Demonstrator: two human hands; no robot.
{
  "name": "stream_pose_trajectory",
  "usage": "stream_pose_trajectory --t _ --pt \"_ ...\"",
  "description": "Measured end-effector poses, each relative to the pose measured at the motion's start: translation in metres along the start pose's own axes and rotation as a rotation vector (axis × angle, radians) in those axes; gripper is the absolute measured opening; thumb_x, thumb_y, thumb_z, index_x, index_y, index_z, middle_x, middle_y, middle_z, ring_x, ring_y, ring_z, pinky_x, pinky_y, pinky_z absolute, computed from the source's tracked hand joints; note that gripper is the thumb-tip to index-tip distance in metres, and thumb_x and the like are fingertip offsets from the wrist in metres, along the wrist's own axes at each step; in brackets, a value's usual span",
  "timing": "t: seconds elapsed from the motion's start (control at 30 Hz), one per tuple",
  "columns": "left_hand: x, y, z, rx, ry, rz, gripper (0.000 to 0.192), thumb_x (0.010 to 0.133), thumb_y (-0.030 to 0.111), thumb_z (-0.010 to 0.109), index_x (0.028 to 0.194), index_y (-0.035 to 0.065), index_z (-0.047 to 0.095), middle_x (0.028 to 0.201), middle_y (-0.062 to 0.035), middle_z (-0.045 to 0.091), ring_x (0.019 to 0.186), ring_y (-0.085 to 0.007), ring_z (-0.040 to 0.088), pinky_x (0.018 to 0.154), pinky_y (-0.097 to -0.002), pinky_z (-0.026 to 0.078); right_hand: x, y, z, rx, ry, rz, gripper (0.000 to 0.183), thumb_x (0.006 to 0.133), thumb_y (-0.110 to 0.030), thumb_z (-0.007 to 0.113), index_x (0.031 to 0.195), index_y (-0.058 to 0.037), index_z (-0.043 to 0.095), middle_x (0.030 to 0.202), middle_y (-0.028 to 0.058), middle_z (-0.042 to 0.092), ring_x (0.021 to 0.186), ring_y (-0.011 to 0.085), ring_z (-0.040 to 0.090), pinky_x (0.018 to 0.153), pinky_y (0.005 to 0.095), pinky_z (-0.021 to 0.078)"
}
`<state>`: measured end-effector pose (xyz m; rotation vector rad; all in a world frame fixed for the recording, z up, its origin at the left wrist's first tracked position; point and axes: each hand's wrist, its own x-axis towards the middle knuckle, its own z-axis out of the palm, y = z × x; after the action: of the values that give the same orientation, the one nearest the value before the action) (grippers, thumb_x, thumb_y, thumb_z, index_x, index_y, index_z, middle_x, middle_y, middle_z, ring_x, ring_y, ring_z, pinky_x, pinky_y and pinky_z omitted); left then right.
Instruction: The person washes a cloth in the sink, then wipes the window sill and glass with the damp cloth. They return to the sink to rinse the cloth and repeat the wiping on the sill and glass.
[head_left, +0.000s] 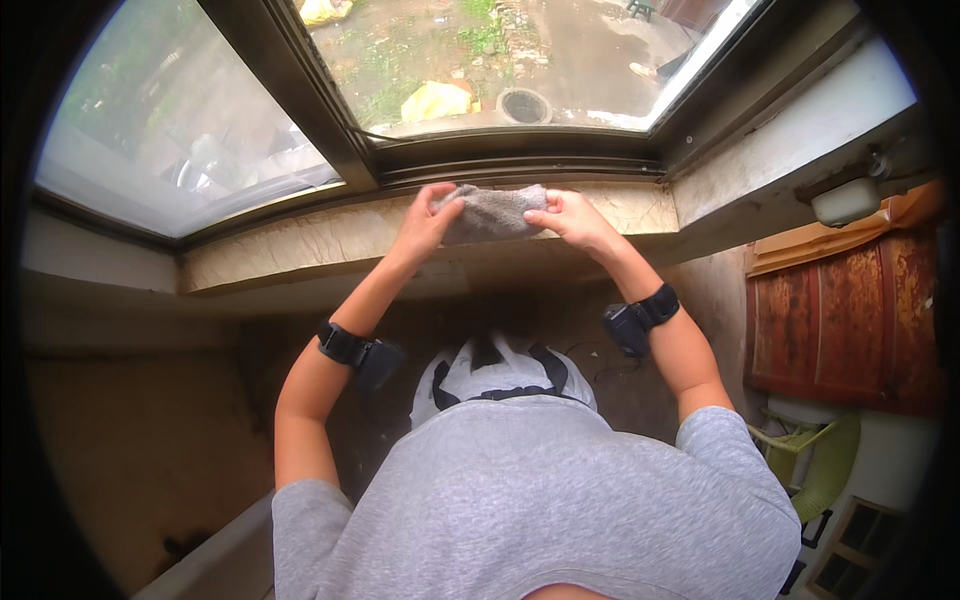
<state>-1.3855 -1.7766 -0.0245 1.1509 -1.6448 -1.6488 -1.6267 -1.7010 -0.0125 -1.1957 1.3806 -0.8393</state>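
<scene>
A grey cloth (495, 213) is stretched between my two hands over the stone-patterned window sill (315, 244). My left hand (429, 217) pinches its left end between thumb and fingers. Its right end is gripped by my right hand (568, 217), thumb towards me. The sliding window's dark metal frame (517, 161) runs just beyond the cloth. Each forearm carries a black strap with a small dark device.
A white fixture (846, 202) hangs from the wall at the right. Below it are a reddish-brown wooden panel (832, 322) and a green chair (825, 457). Outside the glass lie a yellow bag (437, 101) and a round container (524, 106); part of another person shows at upper right.
</scene>
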Motion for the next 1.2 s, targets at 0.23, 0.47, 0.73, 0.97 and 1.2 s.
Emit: stream_pose_trajectory --t 0.23,0.47,0.73,0.97,1.2 --pt "-0.012 0.047 -0.020 0.354 0.093 0.266 0.021 0.097 0.017 0.053 0.102 -0.0009 0.063 0.082 0.0003 0.062 0.076 -0.0043 0.055 0.068 -0.0206 0.045 -0.031 -0.052 -0.010 -0.471 0.406 -0.048 0.053 0.079 -0.029 0.072 0.117 0.0019 0.051 0.092 0.0201 0.064 0.088 0.0350 0.063 0.080 0.0399 0.0487" --pt "-0.004 0.087 -0.023 0.307 0.091 0.401 0.023 0.093 0.015 0.058 0.111 0.0040 0.064 0.088 -0.0080 0.070 0.084 -0.0089 0.064 0.073 -0.0247 0.048 -0.034 -0.101 -0.027 -0.475 0.284 -0.267 0.032 0.084 -0.015 0.067 0.113 -0.0049 0.063 0.101 0.0159 0.068 0.091 0.0249 0.066 0.081 0.0334 0.0496" --pt "-0.032 0.028 -0.006 0.505 -0.003 0.318 0.022 0.085 0.014 0.067 0.105 0.0052 0.064 0.098 -0.0145 0.069 0.093 -0.0265 0.067 0.077 -0.0339 0.052 -0.055 -0.026 -0.001 -0.824 0.337 -0.326 0.012 0.081 -0.006 0.062 0.093 -0.0079 0.065 0.092 0.0124 0.062 0.095 0.0306 0.058 0.085 0.0381 0.0460" --pt "0.000 -0.006 -0.003 0.659 -0.101 0.236 0.027 0.083 0.018 0.069 0.105 0.0042 0.063 0.092 -0.0127 0.069 0.083 -0.0232 0.067 0.073 -0.0334 0.051 -0.041 0.015 0.001 -0.838 0.301 -0.179 0.012 0.079 -0.011 0.065 0.090 -0.0076 0.066 0.095 0.0159 0.060 0.096 0.0339 0.057 0.085 0.0409 0.0464" --pt "0.009 -0.015 -0.018 0.666 0.174 0.428 0.033 0.084 0.015 0.066 0.116 0.0077 0.058 0.105 -0.0111 0.064 0.093 -0.0237 0.063 0.079 -0.0343 0.049 -0.005 0.026 0.021 -0.912 0.380 -0.488 0.046 0.084 -0.021 0.065 0.127 -0.0142 0.052 0.133 0.0134 0.046 0.121 0.0332 0.043 0.101 0.0448 0.0342"
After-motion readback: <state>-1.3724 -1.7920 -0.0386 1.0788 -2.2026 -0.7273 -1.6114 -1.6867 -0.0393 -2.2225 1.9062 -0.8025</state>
